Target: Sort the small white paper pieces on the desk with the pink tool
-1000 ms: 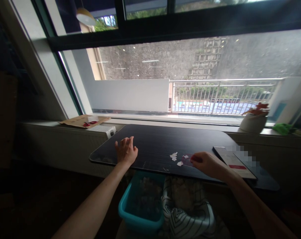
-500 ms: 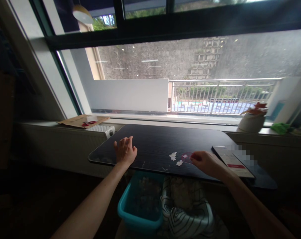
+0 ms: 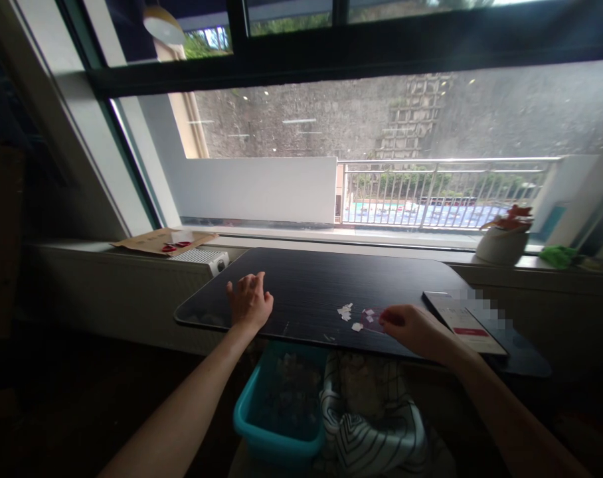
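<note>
My left hand [image 3: 250, 303] lies on the dark table top near its front edge, fingers spread, holding nothing. My right hand [image 3: 406, 325] is closed in a pinch at the right side of the table. At its fingertips is a small see-through pinkish thing [image 3: 368, 320], thin and hard to make out, with small white bits showing in or under it. Left of it lies a little group of white paper-like pieces [image 3: 345, 311], and a single white piece [image 3: 357, 327] sits closer to the front edge.
A phone or tablet [image 3: 468, 325] lies right of my right hand. Below the table's front edge stand a blue tub [image 3: 276, 443] with small clear-looking items and a container lined with striped cloth [image 3: 361, 435]. Red-handled scissors [image 3: 174, 247] and a plant pot [image 3: 501, 244] are by the window.
More white bits show at the pinkish thing by my right hand, where there was one before. My right hand has barely shifted; my left hand stays in place.
</note>
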### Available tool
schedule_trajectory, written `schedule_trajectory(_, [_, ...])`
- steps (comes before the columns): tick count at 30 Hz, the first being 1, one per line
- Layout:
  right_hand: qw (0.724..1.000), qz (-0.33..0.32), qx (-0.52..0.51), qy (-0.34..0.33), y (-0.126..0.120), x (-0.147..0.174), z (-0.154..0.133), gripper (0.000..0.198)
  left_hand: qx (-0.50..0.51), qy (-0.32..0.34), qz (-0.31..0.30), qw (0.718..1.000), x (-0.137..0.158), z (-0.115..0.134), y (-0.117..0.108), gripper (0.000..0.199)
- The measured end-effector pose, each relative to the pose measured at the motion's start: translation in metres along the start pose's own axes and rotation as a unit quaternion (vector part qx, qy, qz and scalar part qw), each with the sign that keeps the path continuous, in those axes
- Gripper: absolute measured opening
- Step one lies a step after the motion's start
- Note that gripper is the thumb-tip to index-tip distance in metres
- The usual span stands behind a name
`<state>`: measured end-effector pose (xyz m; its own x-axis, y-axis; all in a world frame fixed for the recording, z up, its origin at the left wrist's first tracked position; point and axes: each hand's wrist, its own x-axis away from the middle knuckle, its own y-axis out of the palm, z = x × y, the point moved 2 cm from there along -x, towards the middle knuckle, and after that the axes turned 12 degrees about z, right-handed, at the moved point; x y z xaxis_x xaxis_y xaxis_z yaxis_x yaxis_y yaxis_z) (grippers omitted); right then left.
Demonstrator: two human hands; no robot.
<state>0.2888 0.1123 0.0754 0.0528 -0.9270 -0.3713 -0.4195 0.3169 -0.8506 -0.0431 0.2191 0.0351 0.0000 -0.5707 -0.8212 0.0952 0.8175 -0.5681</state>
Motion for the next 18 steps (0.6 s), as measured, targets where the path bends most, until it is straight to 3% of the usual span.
schedule_trajectory(4, [0.998, 0.023, 0.052, 0.017, -0.0029, 0.0030, -0.0011, 0.024, 0.000, 0.003, -0.001, 1.000, -0.0003, 0.0002, -0.0003, 0.045])
schedule_trajectory(10, [1.000, 0.000, 0.027, 0.003, -0.0042, 0.0050, -0.0064, 0.024, -0.001, -0.001, -0.002, 1.000, -0.0001, 0.0001, -0.0004, 0.045])
schedule_trajectory(18, [0.998, 0.016, 0.059, 0.017, -0.0095, 0.0075, -0.0017, 0.024, -0.006, -0.001, 0.000, 1.000, -0.0005, 0.0007, -0.0002, 0.045])
